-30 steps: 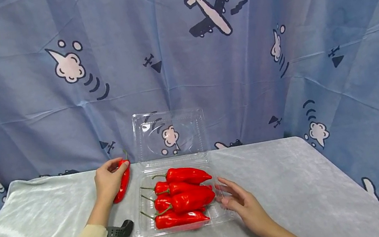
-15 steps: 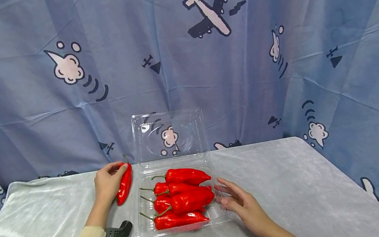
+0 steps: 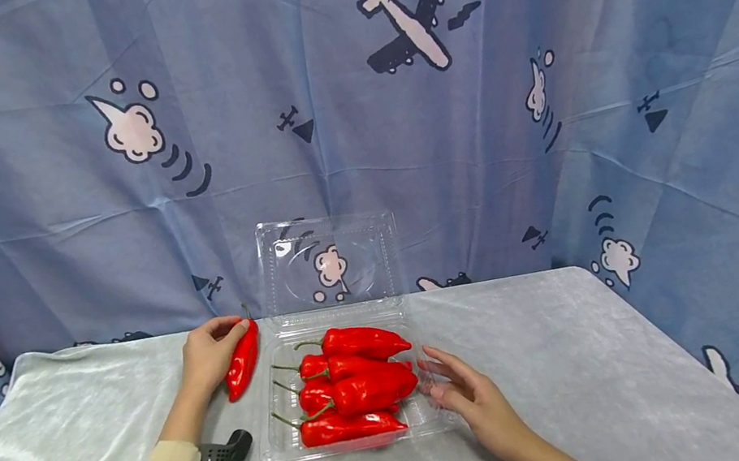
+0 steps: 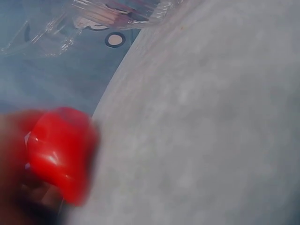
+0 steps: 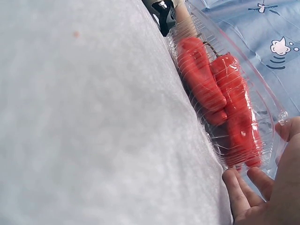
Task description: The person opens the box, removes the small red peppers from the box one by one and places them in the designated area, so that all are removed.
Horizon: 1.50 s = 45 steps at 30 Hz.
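In the head view, my left hand pinches a long red pepper near its stem end, left of a clear plastic clamshell box. The pepper's tip points toward me. The left wrist view shows this pepper large and blurred, with the fingers partly cut off at the edge. Several red peppers lie in the box's base, their green stems toward the left. Against the box's right side, my right hand rests with its fingers fairly straight; in the right wrist view the thumb touches near the rim.
The box's clear lid stands raised at the back, before a blue curtain with printed planes. A pale grey cloth covers the table. A black device is strapped to my left wrist.
My left hand and its pepper have shifted slightly toward me; the pepper has tilted a little. The right hand and the box stay in place.
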Available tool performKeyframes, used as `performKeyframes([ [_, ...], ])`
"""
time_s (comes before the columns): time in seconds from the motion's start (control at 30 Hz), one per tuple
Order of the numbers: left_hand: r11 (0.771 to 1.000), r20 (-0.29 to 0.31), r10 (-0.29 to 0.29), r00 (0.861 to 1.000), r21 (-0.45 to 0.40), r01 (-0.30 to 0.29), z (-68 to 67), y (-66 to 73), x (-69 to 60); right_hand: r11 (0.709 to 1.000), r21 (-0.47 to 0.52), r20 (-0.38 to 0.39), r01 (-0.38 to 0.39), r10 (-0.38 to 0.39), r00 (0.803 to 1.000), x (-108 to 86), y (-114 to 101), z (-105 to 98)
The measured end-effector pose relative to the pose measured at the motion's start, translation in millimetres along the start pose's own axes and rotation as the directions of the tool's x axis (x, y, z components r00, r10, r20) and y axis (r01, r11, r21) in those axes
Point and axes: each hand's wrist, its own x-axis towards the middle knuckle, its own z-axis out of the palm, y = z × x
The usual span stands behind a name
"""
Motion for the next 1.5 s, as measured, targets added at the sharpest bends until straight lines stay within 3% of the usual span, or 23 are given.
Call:
performKeyframes([
  [0.23, 1.0, 0.022, 0.012, 1.0, 0.01, -0.012, -4.3, 4.3, -2.3, 1.0, -0.008, -0.001, -0.006, 0.006, 1.0, -0.3, 0, 1],
  [0.6, 0.991, 0.006, 0.131, 0.991, 0.041, -0.131, -13.3, 18.7, -7.8, 0.999, 0.01, -0.009, 0.035, -0.035, 0.999, -1.9, -2, 2],
  [1.0, 0.976, -0.024, 0.218, 0.976, 0.017, -0.217, -27.1, 55.8, -27.6, 0.997, 0.014, -0.006, 0.074, -0.074, 0.997, -0.3, 1, 1],
  [1.5, 0.943, 0.026, 0.33, 0.943, -0.04, -0.329, -28.7, 91.5, -59.0, 0.996, 0.026, 0.01, 0.09, -0.09, 0.996, 0.4, 3, 0],
])
